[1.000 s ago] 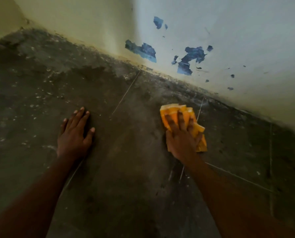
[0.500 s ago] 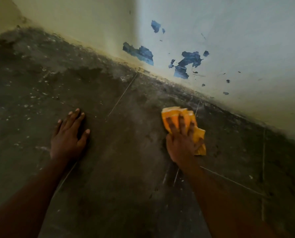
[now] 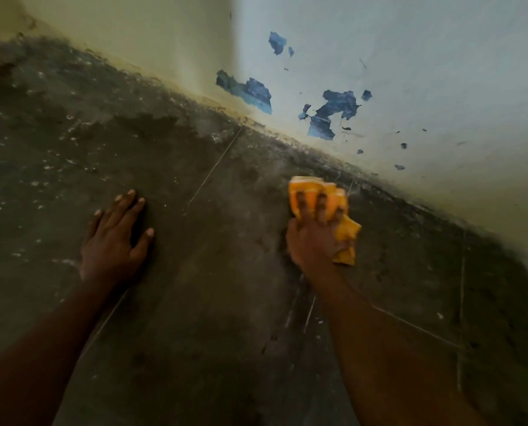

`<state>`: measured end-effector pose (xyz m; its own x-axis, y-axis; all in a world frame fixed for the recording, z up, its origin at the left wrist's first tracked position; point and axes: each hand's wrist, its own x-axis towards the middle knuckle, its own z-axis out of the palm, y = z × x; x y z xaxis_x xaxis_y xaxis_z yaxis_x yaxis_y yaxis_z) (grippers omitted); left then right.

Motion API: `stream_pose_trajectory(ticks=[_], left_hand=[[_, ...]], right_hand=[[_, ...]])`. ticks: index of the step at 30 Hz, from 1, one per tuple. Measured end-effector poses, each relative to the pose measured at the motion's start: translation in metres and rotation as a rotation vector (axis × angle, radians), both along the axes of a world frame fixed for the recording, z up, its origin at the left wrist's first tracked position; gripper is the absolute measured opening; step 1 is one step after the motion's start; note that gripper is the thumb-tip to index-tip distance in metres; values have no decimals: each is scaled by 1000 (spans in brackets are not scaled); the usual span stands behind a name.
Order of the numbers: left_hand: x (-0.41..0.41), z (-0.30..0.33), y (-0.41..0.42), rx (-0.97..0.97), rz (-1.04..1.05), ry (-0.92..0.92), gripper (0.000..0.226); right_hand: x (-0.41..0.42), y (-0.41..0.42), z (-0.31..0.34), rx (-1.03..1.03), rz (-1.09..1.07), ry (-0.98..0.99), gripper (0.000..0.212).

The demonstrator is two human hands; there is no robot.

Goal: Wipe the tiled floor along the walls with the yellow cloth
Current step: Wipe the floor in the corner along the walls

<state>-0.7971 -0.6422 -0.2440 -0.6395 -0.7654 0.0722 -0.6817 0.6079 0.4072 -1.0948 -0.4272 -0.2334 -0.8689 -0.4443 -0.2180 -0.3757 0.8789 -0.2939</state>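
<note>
1. The right hand (image 3: 313, 241) is pressing the yellow cloth (image 3: 322, 207) down onto the tiled floor (image 3: 226, 302), its fingers (image 3: 320, 204) lying spread over the top of the crumpled fabric; the hand is blurred, so whether the thumb is curling under the cloth cannot be told.
2. The yellow cloth is sitting bunched on the floor near the foot of the pale wall (image 3: 410, 72), close to the dark grimy strip where floor and wall are meeting, but not touching the wall itself. Part of the cloth is sticking out beyond the fingertips toward the wall, and another fold is showing to the right of the hand.
3. The left hand (image 3: 115, 241) is lying flat on the floor well to the left of the cloth, fingers straight and slightly apart, holding nothing and bearing on the tile.
4. Both forearms are reaching in from the bottom edge of the view.
5. The floor is looking dark and dirty, with pale specks scattered on the left and thin grout lines (image 3: 216, 167) running across it.
6. Blue patches (image 3: 333, 112) are showing on the wall where paint is flaking off, just above the cloth and toward the corner (image 3: 226, 41), where a yellowish wall is joining the pale one.
</note>
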Motion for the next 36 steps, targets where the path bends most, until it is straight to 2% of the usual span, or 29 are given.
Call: stream_pose_trajectory(ticks=[3, 6, 9, 12, 14, 16, 18, 20, 21, 23, 25, 27, 29, 30, 32, 34, 36], left_hand=[[-1, 3, -2, 2, 10, -2, 76], [-1, 3, 0, 11, 3, -5, 75], [-1, -1, -1, -1, 21, -3, 74], [-4, -2, 4, 1, 35, -7, 74], [-3, -1, 2, -2, 39, -1, 74], [-3, -2, -1, 0, 35, 0, 74], [-4, -1, -3, 2, 42, -3, 73], [-6, 0, -2, 7, 46, -5, 72], [-6, 0, -1, 6, 50, 3, 72], [-5, -2, -1, -9, 59, 16, 70], [-8, -3, -1, -4, 76, 23, 69], [-10, -4, -1, -9, 72, 9, 70], [-8, -3, -1, -7, 66, 6, 70], [-6, -3, -1, 15, 61, 31, 69], [-1, 3, -6, 140, 70, 161, 60], [8, 13, -30, 270, 126, 317, 47], [25, 19, -71, 252, 170, 285, 47]], right_hand=[[44, 4, -1, 25, 335, 102, 66], [39, 35, -8, 16, 441, 117, 69], [-4, 11, -13, 9, 225, 108, 67], [-35, -62, -2, -26, 29, 4, 68], [-32, -109, 3, -46, 123, -28, 68], [-10, -129, 4, -18, 320, 7, 67], [16, -115, 1, 6, 500, 55, 64], [22, -83, -5, -33, 569, 123, 62], [16, -73, -7, -39, 558, 141, 61], [1, -79, -15, -18, 407, 102, 60], [-3, -112, -14, -21, 165, 68, 63], [5, -157, -10, -51, 37, 25, 65], [21, -191, -3, -59, 122, 10, 67], [33, -197, 1, -40, 236, 18, 66], [56, -180, 4, -3, 527, 70, 63], [62, -143, 3, -8, 711, 96, 59], [47, -115, 0, -71, 672, 161, 59]])
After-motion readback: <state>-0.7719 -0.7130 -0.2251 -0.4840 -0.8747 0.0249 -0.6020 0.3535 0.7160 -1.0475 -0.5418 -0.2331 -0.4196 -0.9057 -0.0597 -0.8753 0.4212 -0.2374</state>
